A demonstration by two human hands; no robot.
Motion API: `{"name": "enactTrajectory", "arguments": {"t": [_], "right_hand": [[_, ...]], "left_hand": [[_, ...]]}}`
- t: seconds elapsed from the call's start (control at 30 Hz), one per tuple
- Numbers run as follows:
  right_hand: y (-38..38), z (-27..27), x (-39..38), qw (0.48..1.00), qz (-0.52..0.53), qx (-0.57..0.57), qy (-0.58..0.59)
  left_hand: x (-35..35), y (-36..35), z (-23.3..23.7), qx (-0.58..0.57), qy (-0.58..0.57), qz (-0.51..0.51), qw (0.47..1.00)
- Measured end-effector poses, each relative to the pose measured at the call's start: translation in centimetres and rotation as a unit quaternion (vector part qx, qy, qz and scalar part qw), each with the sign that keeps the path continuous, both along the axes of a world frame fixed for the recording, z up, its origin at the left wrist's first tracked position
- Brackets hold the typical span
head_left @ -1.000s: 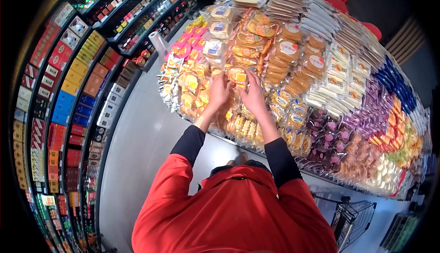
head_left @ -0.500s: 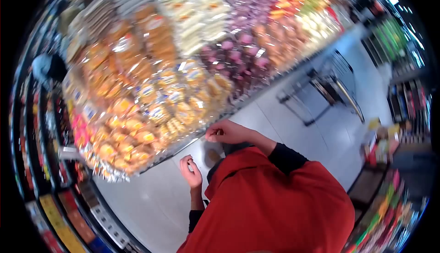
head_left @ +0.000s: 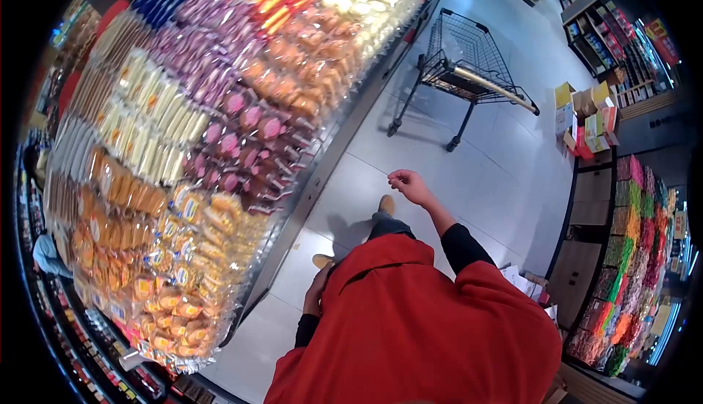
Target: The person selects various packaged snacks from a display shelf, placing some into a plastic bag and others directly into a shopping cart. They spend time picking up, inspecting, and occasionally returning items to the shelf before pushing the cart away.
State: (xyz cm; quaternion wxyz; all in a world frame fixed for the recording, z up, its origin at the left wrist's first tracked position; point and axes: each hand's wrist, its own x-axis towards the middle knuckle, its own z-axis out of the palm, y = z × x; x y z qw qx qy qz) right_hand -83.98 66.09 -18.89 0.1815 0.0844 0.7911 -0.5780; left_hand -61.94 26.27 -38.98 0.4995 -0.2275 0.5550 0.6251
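Observation:
My right hand (head_left: 411, 186) is out over the floor, its fingers loosely bent and slightly apart, with nothing seen in them. It touches nothing; the black shopping cart (head_left: 469, 75) stands beyond it, with a pale handle bar. Low beside the red garment, my left hand (head_left: 318, 288) hangs close to my leg, its fingers mostly hidden. To the left rises a large display of wrapped snacks: dark packs with pink labels (head_left: 245, 140), white packs (head_left: 150, 118), purple packs (head_left: 209, 42) and orange-yellow packs (head_left: 172, 305).
The display's metal edge (head_left: 311, 188) runs along my left. Open cardboard boxes (head_left: 586, 118) stand at the right, near a rack of colourful wrapped sweets (head_left: 630, 257). Pale floor tiles (head_left: 469, 173) lie between. A person in light blue (head_left: 50, 256) is at the far left.
The view has swung right, so the cart and display sit further left. My right hand has moved away from the display's edge. My left hand has dropped against my side.

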Motion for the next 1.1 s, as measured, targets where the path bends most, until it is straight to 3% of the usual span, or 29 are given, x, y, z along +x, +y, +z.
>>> {"name": "enactTrajectory", "arguments": {"t": [0.3,0.33,0.43,0.5,0.53,0.6,0.7,0.83,0.97,1.07,1.1], "right_hand": [[23.0,0.4,-4.8,0.991,-0.129,0.021,0.028],[25.2,0.3,-5.0,0.988,-0.146,0.008,0.051],[30.5,2.7,-6.2,0.977,-0.202,0.017,0.065],[33.4,4.2,-7.0,0.965,-0.241,0.056,0.085],[34.5,5.1,-7.6,0.963,-0.25,0.054,0.083],[36.0,7.4,-9.2,0.921,-0.305,0.175,0.168],[39.0,8.1,-12.0,0.91,-0.311,0.215,0.169],[42.7,6.9,-15.1,0.882,-0.243,0.363,0.175],[45.6,5.6,-16.7,0.902,-0.212,0.356,0.122],[47.6,5.1,-18.0,0.898,-0.208,0.358,0.149],[48.2,4.9,-18.4,0.896,-0.208,0.367,0.142]], "left_hand": [[-16.2,15.6,-4.8,-0.098,-0.052,-0.188,0.976],[-20.5,19.9,5.8,-0.115,-0.052,-0.198,0.972],[-25.6,24.2,5.8,-0.115,-0.002,-0.222,0.968],[-28.3,27.1,5.8,-0.242,0.245,-0.327,0.88],[-29.4,28.8,6.1,-0.268,0.287,-0.324,0.861],[-32.4,32.5,7.6,-0.245,0.325,-0.335,0.85],[-36.7,38.6,8.8,-0.215,0.385,-0.401,0.803],[-41.3,44.8,7.3,-0.208,0.391,-0.408,0.798],[-46.5,49.2,6.5,-0.137,0.418,-0.31,0.843],[-50.1,53.2,11.7,-0.065,0.375,-0.278,0.882],[-50.8,54.5,13.9,0.002,0.3,-0.228,0.926]]}}
